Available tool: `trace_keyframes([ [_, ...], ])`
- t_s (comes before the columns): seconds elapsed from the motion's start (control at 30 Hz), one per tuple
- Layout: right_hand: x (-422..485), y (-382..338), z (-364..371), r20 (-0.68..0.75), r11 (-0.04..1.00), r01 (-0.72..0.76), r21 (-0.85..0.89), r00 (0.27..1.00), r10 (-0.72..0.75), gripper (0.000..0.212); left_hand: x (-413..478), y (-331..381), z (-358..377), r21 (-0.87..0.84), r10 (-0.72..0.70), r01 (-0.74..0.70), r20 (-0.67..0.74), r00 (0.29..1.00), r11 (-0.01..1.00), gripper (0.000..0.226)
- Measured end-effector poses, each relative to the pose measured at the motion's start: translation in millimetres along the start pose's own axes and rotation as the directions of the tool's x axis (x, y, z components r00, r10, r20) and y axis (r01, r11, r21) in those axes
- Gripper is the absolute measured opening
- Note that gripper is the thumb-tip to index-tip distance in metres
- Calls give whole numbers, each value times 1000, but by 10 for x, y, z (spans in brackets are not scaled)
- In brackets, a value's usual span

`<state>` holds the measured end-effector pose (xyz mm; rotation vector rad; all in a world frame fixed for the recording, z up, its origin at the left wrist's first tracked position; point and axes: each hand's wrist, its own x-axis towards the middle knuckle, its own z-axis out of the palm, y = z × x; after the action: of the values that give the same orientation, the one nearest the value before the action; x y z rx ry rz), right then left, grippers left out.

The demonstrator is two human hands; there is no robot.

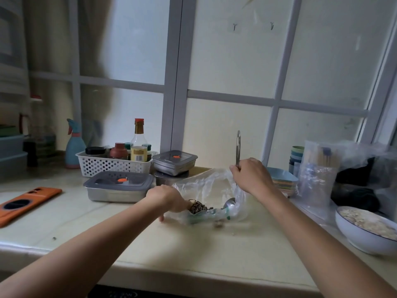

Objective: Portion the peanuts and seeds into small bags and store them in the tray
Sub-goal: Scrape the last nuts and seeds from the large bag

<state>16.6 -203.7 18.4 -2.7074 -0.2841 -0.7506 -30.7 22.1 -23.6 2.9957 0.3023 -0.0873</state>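
Note:
A clear plastic bag (206, 186) lies open on the counter in the middle of the view. Dark striped seeds (198, 206) sit in its lower left part. My left hand (166, 197) grips the bag's left edge beside the seeds. My right hand (251, 177) holds the upright handle of a metal ladle (238, 147). The ladle's bowl (231, 206) is down inside the bag. A few loose seeds (218, 225) lie on the counter just in front of the bag.
Steel lidded containers (118, 187) (175, 162) stand behind the bag. A white basket of bottles (113, 163) is at back left, an orange phone case (25, 203) on the left. A white bowl of pale kernels (365, 230), stacked plates (281, 179) and plastic bags (315, 175) crowd the right.

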Motion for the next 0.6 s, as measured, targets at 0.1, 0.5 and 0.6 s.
trace_keyframes([
  [0.1, -18, -5, -13, 16, 998, -37, -43, 999, 38, 42, 70, 27, 46, -142, 23, -30, -45, 999, 989, 29],
  [0.5, -106, 71, -65, 240, 892, -356, 278, 925, 294, 34, -8, 120, -158, 10, 87, -87, -218, 972, 996, 15],
  [0.6, -154, 136, -34, 252, 860, -379, 342, 918, 305, 31, 22, 74, -103, 232, 60, -14, -190, 980, 973, 41],
])
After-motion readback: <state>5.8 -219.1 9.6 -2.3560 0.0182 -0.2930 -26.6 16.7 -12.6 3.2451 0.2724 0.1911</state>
